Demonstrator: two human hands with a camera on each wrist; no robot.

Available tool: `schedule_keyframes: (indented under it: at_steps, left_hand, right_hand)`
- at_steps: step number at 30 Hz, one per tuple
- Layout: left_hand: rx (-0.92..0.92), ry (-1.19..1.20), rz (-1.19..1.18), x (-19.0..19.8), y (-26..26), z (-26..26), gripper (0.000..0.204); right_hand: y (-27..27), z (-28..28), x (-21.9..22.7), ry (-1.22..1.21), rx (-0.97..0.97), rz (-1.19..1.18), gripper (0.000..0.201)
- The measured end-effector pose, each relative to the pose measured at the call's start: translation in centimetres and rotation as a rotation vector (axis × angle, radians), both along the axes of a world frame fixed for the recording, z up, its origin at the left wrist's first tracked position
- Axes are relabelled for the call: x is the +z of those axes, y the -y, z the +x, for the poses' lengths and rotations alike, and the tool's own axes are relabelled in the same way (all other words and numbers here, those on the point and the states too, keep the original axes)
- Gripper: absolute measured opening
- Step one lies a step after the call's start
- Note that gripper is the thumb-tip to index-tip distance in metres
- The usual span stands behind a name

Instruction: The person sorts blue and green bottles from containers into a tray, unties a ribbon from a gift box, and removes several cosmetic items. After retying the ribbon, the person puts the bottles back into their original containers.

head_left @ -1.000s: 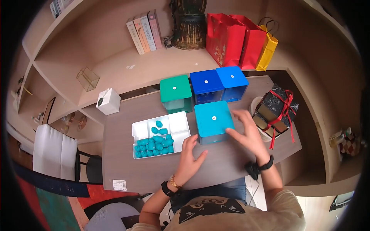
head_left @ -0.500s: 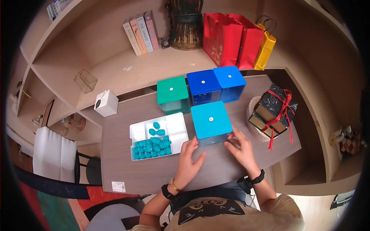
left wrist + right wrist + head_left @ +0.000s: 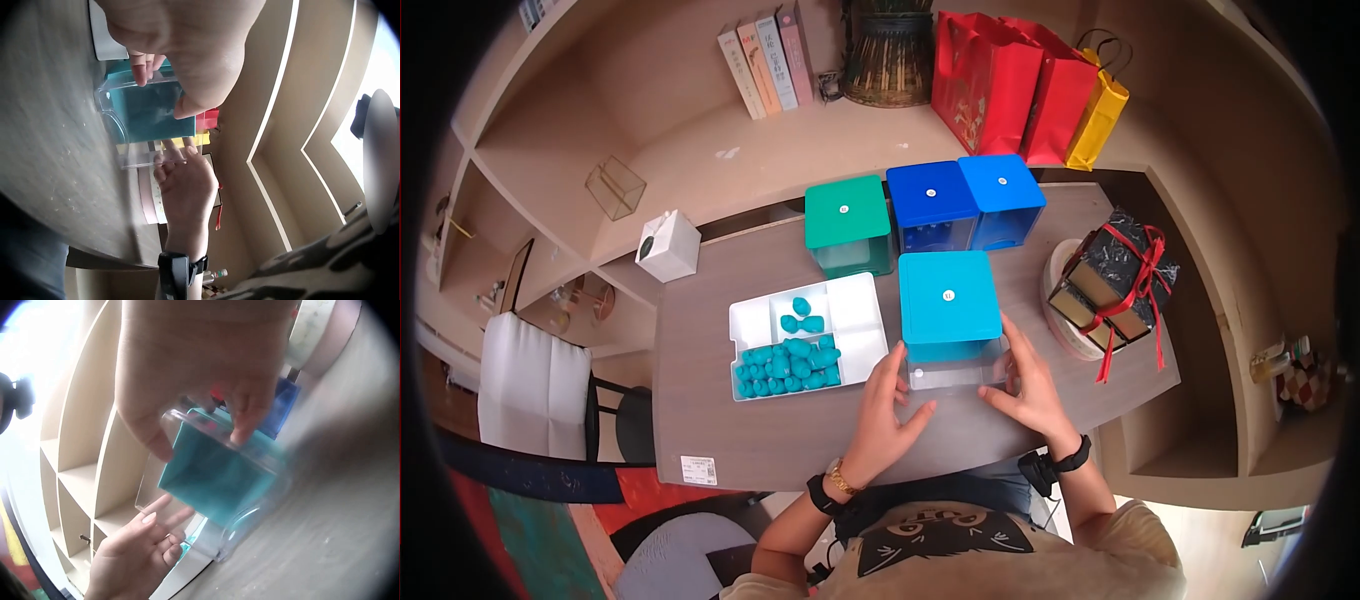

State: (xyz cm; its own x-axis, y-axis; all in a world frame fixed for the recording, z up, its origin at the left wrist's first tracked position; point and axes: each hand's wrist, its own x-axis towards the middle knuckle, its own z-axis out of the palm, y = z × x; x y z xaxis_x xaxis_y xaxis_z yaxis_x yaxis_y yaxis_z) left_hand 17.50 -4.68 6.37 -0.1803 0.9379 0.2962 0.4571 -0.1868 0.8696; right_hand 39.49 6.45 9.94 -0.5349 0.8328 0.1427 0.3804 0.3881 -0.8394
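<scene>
A teal box (image 3: 948, 310) with a round white label on top stands on the table in front of the person. Its clear drawer (image 3: 950, 374) sticks out of the near side, and no contents show inside it. The left hand (image 3: 884, 420) grips the drawer's left side, thumb toward the front. On the opposite side the right hand (image 3: 1028, 385) holds the drawer, its fingers (image 3: 247, 422) along the side wall. To the left lies a white divided tray (image 3: 862, 325) with several small teal rounded pieces (image 3: 792, 366) in two of its compartments.
Behind stand a green box (image 3: 847, 225), a dark blue box (image 3: 933, 205) and a lighter blue box (image 3: 1003, 195). A black gift box (image 3: 1125, 265) with red ribbon sits at the right. A white tissue box (image 3: 670, 246) is at the table's left back corner.
The right hand has come down from beside the teal lid to the box's lower right side. The clear drawer has slid out toward the person between both hands.
</scene>
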Motion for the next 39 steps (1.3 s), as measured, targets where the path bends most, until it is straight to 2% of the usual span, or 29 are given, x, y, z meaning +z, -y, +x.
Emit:
schedule_keyframes:
  at_steps: [4,6,12,17,22,25,29,33,36,37,39]
  left_hand:
    - [-0.073,0.017,-0.136,0.6,1.0,-0.5,0.103]
    - [-0.101,0.055,-0.172,0.8,1.1,-0.8,0.108]
    - [-0.192,0.095,-0.176,1.3,1.4,-1.2,0.116]
    - [-0.246,0.151,-0.271,2.3,3.5,-0.9,0.116]
    - [-0.315,0.126,-0.21,2.0,5.1,-1.6,0.106]
    - [-0.318,0.149,-0.202,1.8,5.3,-1.9,0.099]
    - [-0.32,0.126,-0.2,1.8,5.1,-1.9,0.097]
    - [-0.325,0.143,-0.199,1.4,4.7,-1.7,0.097]
    - [-0.315,0.127,-0.171,1.8,4.9,-2.0,0.097]
    - [-0.309,0.116,-0.154,2.0,4.9,-2.0,0.098]
    - [-0.251,0.082,-0.136,3.3,5.0,-3.4,0.085]
  right_hand:
    - [0.3,0.7,0.2,-0.054,0.096,-0.238,0.117]
    - [0.5,0.9,-0.2,-0.146,0.116,-0.259,0.121]
    - [1.1,2.2,0.5,-0.054,0.18,-0.328,0.121]
    - [3.2,2.9,1.9,0.047,0.234,-0.24,0.113]
    - [4.7,3.3,1.3,0.113,0.291,-0.187,0.105]
    - [4.6,2.8,2.4,0.122,0.285,-0.113,0.094]
    - [2.5,2.1,2.6,-0.099,0.1,0.016,0.06]
    - [-0.6,-0.6,3.6,0.087,-0.061,0.232,0.041]
    - [-2.7,-1.7,4.0,0.15,0.031,0.355,0.038]
    - [-2.9,-2.0,4.4,0.184,0.018,0.315,0.039]
    - [-3.5,-2.2,4.1,0.24,0.0,0.386,0.04]
